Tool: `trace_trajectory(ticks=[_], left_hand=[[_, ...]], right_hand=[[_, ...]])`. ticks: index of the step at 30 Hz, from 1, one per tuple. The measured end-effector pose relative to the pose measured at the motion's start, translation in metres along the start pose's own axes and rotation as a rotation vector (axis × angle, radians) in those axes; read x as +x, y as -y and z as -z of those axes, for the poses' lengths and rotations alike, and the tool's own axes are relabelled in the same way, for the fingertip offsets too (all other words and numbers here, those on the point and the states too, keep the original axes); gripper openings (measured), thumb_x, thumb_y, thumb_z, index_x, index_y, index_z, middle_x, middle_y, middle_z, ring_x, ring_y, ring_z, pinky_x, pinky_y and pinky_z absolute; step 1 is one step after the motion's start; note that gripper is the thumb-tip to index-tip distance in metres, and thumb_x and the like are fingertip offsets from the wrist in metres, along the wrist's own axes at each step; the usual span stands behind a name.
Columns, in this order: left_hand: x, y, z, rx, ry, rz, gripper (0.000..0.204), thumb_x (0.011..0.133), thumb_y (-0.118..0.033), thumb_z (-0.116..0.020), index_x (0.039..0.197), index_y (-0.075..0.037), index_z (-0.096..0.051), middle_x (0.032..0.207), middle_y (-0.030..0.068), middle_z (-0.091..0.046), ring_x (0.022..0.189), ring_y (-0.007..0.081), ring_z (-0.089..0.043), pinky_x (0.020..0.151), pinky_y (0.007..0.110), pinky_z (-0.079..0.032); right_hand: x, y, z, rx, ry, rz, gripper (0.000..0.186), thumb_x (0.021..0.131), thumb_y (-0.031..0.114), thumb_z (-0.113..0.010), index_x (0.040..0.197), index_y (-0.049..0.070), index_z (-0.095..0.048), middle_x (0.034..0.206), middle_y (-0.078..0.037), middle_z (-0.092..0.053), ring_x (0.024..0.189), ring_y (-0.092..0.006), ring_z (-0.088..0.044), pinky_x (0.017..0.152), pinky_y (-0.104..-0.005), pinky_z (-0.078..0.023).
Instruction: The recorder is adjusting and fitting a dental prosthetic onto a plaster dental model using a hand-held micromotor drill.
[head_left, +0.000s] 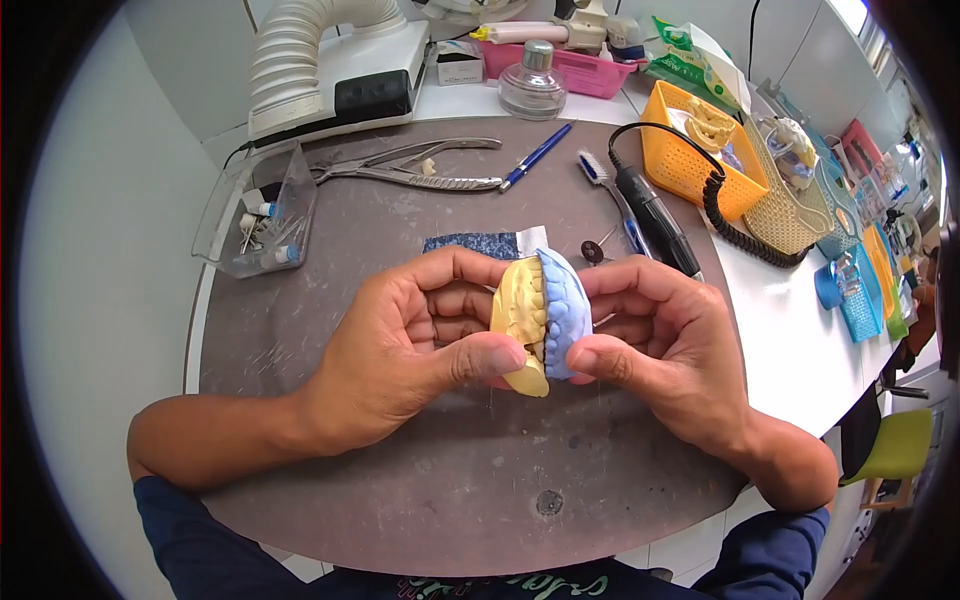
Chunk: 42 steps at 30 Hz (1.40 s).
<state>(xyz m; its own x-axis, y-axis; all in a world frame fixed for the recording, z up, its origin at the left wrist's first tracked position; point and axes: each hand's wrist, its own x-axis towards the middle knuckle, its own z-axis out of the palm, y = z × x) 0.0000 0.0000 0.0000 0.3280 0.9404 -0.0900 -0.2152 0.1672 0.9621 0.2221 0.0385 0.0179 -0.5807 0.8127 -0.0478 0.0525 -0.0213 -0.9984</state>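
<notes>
My left hand (410,340) is closed around a yellow dental cast (519,305), its thumb pressed on the near end. My right hand (665,350) grips a blue dental cast (568,315) from the right. Both casts are held on edge above the grey mat, their rows of teeth meeting along an upright line between my hands. Beneath and behind them lies a piece of dark blue fabric (470,244) with a white end. The fingers behind the casts are partly hidden.
Beyond my hands lie pliers (420,165), a blue pen (536,157), a toothbrush (612,195) and a black rotary handpiece (655,220) with a coiled cord. A clear tray (255,225) of small parts is left; an orange basket (700,150) holds casts. A glass bottle (533,85) stands behind.
</notes>
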Motion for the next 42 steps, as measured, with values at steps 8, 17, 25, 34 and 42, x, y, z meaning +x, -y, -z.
trace_trajectory(ticks=[8,17,25,34,42], left_hand=[[0.001,0.0,0.0,-0.02,-0.004,-0.028,0.059,0.081,-0.022,-0.079,0.123,0.004,-0.048,0.111,0.0144,-0.063,0.101,0.0168,-0.065,0.087,0.031,-0.058],[0.0,-0.002,0.0,-0.002,0.007,-0.007,0.06,0.08,-0.022,-0.079,0.124,0.004,-0.048,0.111,0.0147,-0.063,0.101,0.0171,-0.065,0.085,0.03,-0.058],[-0.001,0.001,0.001,-0.007,-0.009,-0.01,0.059,0.08,-0.021,-0.08,0.123,0.003,-0.048,0.112,0.0137,-0.063,0.104,0.0168,-0.064,0.09,0.032,-0.056],[-0.001,0.004,-0.001,0.02,-0.006,-0.103,0.046,0.082,-0.012,-0.078,0.119,0.002,-0.053,0.103,0.0093,-0.065,0.094,0.0126,-0.064,0.083,0.027,-0.056],[-0.006,0.009,-0.003,0.078,0.007,-0.223,0.048,0.08,-0.013,-0.079,0.122,-0.002,-0.057,0.105,0.0062,-0.067,0.095,0.0111,-0.064,0.082,0.027,-0.055]], right_hand=[[0.0,-0.005,-0.001,-0.007,0.005,0.078,0.04,0.084,0.009,-0.075,0.116,-0.007,-0.056,0.102,-0.015,-0.068,0.087,-0.014,-0.068,0.075,-0.0234,-0.057],[0.001,-0.002,0.0,0.013,0.022,0.018,0.04,0.085,0.009,-0.074,0.116,-0.007,-0.055,0.102,-0.015,-0.067,0.087,-0.0142,-0.068,0.074,-0.0233,-0.057],[0.001,-0.004,0.0,0.033,0.039,-0.002,0.04,0.085,0.01,-0.074,0.116,-0.006,-0.054,0.104,-0.016,-0.067,0.088,-0.0151,-0.068,0.076,-0.0247,-0.058],[0.001,-0.006,0.0,0.013,0.061,0.04,0.038,0.086,0.008,-0.073,0.115,-0.005,-0.053,0.104,-0.015,-0.066,0.091,-0.0167,-0.069,0.077,-0.0265,-0.059],[-0.003,-0.013,0.001,-0.119,0.077,0.228,0.04,0.084,0.005,-0.075,0.115,-0.004,-0.051,0.105,-0.013,-0.066,0.096,-0.019,-0.068,0.082,-0.0298,-0.058]])
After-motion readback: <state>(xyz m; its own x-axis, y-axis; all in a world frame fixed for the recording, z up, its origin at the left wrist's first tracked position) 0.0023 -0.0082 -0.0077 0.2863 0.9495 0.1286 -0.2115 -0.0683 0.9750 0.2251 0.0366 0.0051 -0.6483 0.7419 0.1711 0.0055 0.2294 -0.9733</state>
